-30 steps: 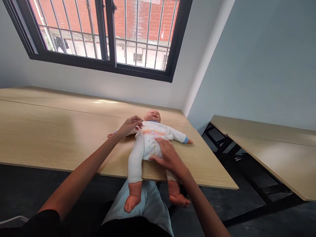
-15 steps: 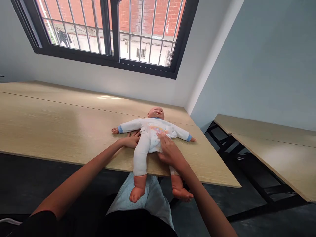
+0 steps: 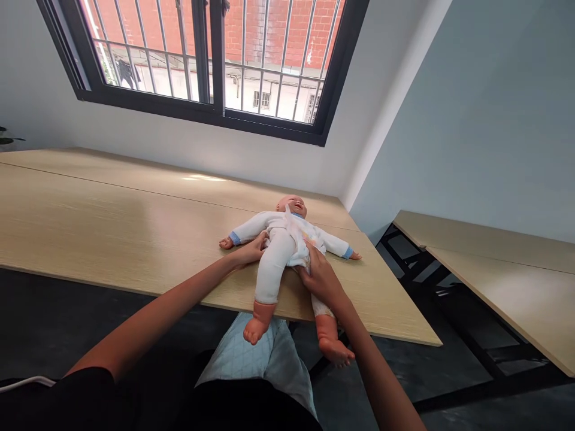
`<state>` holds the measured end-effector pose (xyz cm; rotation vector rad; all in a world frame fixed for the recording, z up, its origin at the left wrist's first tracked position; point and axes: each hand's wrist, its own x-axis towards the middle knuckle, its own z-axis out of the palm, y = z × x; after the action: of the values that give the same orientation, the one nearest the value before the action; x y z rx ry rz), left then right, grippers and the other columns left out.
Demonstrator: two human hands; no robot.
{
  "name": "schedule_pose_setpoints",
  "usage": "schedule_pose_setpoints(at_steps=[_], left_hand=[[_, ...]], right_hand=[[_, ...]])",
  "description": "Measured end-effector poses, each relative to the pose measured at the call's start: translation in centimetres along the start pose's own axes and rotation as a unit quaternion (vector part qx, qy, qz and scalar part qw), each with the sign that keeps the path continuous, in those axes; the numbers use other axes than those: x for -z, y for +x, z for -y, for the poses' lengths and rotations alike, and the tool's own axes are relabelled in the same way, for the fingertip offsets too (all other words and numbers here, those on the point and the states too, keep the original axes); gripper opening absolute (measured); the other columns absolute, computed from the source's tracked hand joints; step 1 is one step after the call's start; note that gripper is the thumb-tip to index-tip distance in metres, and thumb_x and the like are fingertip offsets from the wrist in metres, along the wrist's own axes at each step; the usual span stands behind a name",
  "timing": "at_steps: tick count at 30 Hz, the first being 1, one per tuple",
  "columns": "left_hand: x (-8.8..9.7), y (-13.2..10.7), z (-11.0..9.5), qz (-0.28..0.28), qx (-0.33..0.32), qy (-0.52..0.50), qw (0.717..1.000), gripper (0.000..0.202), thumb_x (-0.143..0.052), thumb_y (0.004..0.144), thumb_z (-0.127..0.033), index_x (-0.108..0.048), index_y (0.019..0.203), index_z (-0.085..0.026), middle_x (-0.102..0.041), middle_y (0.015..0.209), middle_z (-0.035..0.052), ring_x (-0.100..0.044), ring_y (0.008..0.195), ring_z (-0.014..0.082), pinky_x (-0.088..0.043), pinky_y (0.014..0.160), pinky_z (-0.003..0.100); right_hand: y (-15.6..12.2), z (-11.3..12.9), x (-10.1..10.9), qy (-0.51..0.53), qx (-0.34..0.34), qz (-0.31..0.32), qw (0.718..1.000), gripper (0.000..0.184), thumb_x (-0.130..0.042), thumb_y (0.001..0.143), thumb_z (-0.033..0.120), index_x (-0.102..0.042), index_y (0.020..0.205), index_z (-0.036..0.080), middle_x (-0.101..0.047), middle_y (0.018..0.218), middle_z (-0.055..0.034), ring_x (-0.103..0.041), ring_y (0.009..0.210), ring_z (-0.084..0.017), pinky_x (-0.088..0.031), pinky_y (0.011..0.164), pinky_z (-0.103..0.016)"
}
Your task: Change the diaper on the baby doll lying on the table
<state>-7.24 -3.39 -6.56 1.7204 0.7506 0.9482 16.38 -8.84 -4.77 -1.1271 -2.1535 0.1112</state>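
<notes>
A baby doll lies on its back on the wooden table, head toward the window and bare feet past the near edge. It wears white clothes with blue cuffs and a coloured print on the chest. My left hand grips the doll's side at the hip, its fingertips partly hidden by the white fabric. Around the other hip and upper thigh, my right hand is closed, fingers on the cloth over the belly. A pale strip of fabric stands up over the chest, reaching near the chin.
A barred window with a dark frame is in the wall behind the table. To the right, past a gap, stands a second wooden table on black metal legs. Plant leaves show at the far left edge.
The doll's hip and leg on my left have risen and rolled rightward. My left hand has moved from lying beside the doll to gripping its side. The fabric strip now stands up.
</notes>
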Motion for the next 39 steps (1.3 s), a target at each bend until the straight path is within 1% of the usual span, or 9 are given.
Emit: schedule_pose_setpoints(at_steps=[4, 6, 11, 14, 18, 22, 29, 33, 39], left_hand=[[0.9, 0.2, -0.7, -0.084, 0.003, 0.025, 0.996, 0.051, -0.070, 0.069, -0.032, -0.062, 0.115, -0.011, -0.073, 0.105, 0.0114, -0.068, 0.100, 0.0271, -0.055, 0.082, 0.030], [2.0, 0.0, -1.3, -0.130, -0.001, 0.074, 0.989, 0.033, -0.065, 0.067, -0.028, -0.066, 0.096, -0.013, -0.073, 0.091, 0.0082, -0.068, 0.089, 0.0240, -0.054, 0.078, 0.030], [4.8, -1.3, -2.3, -0.199, -0.012, 0.117, 0.973, 0.022, -0.060, 0.063, -0.024, -0.070, 0.082, -0.018, -0.073, 0.091, 0.0041, -0.065, 0.095, 0.0227, -0.052, 0.090, 0.034], [5.4, -2.1, -2.5, -0.217, -0.010, 0.120, 0.969, 0.019, -0.057, 0.063, -0.025, -0.070, 0.075, -0.018, -0.073, 0.089, 0.0052, -0.065, 0.091, 0.0223, -0.052, 0.085, 0.033], [5.3, -2.5, -2.5, -0.220, 0.002, 0.103, 0.970, 0.019, -0.055, 0.068, -0.033, -0.065, 0.071, -0.017, -0.068, 0.076, 0.0040, -0.062, 0.073, 0.0173, -0.051, 0.071, 0.029], [5.0, -2.5, -2.3, -0.204, 0.020, 0.091, 0.974, 0.022, -0.054, 0.072, -0.039, -0.056, 0.069, -0.017, -0.060, 0.065, 0.0005, -0.058, 0.064, 0.0141, -0.048, 0.063, 0.026], [6.0, -2.8, -1.6, -0.187, 0.044, 0.144, 0.971, 0.022, -0.061, 0.071, -0.039, -0.055, 0.077, -0.018, -0.060, 0.071, -0.0004, -0.056, 0.064, 0.0133, -0.044, 0.060, 0.024], [6.6, -4.0, -1.0, -0.185, 0.062, 0.200, 0.960, 0.033, -0.074, 0.059, -0.033, -0.057, 0.084, -0.019, -0.059, 0.074, -0.0018, -0.052, 0.064, 0.0135, -0.040, 0.059, 0.024], [7.2, -5.9, -0.9, -0.173, 0.101, 0.249, 0.948, 0.036, -0.069, 0.062, -0.036, -0.058, 0.092, -0.019, -0.056, 0.062, -0.0040, -0.053, 0.062, 0.0178, -0.038, 0.062, 0.027]], right_hand=[[-0.1, 0.1, 0.1, -0.011, -0.001, 0.015, 1.000, 0.061, -0.047, 0.094, 0.038, -0.037, 0.146, 0.007, -0.042, 0.150, -0.0210, -0.035, 0.145, -0.029, -0.032, 0.121, -0.049], [0.0, 0.2, 0.3, -0.018, -0.002, 0.023, 1.000, 0.061, -0.047, 0.095, 0.038, -0.037, 0.146, 0.007, -0.043, 0.149, -0.0208, -0.035, 0.145, -0.028, -0.032, 0.121, -0.049], [0.0, 0.8, 0.8, -0.050, 0.010, 0.059, 0.997, 0.063, -0.050, 0.093, 0.038, -0.037, 0.147, 0.009, -0.046, 0.148, -0.0183, -0.040, 0.142, -0.028, -0.036, 0.119, -0.047], [0.1, 1.9, 1.5, -0.111, 0.008, 0.104, 0.988, 0.072, -0.059, 0.087, 0.040, -0.037, 0.151, 0.012, -0.047, 0.147, -0.0162, -0.040, 0.141, -0.030, -0.031, 0.120, -0.052], [1.4, 3.9, 2.3, -0.155, 0.032, 0.140, 0.977, 0.074, -0.061, 0.087, 0.043, -0.038, 0.152, 0.017, -0.035, 0.157, -0.0118, -0.028, 0.148, -0.028, -0.017, 0.125, -0.054], [4.2, 5.4, 1.7, -0.149, 0.063, 0.165, 0.973, 0.061, -0.042, 0.099, 0.051, -0.039, 0.153, 0.021, -0.025, 0.163, -0.0046, -0.020, 0.152, -0.024, -0.008, 0.126, -0.055], [7.1, 7.2, -0.8, -0.152, 0.068, 0.260, 0.951, 0.059, -0.034, 0.103, 0.057, -0.053, 0.142, 0.018, -0.041, 0.155, -0.0086, -0.028, 0.149, -0.028, -0.018, 0.123, -0.059], [6.8, 7.5, -1.3, -0.158, 0.062, 0.246, 0.954, 0.059, -0.037, 0.101, 0.059, -0.057, 0.135, 0.014, -0.046, 0.150, -0.0125, -0.032, 0.147, -0.028, -0.015, 0.123, -0.059], [6.6, 7.4, -1.7, -0.168, 0.072, 0.237, 0.954, 0.060, -0.038, 0.101, 0.061, -0.061, 0.131, 0.014, -0.054, 0.143, -0.0151, -0.035, 0.145, -0.030, -0.016, 0.123, -0.058]])
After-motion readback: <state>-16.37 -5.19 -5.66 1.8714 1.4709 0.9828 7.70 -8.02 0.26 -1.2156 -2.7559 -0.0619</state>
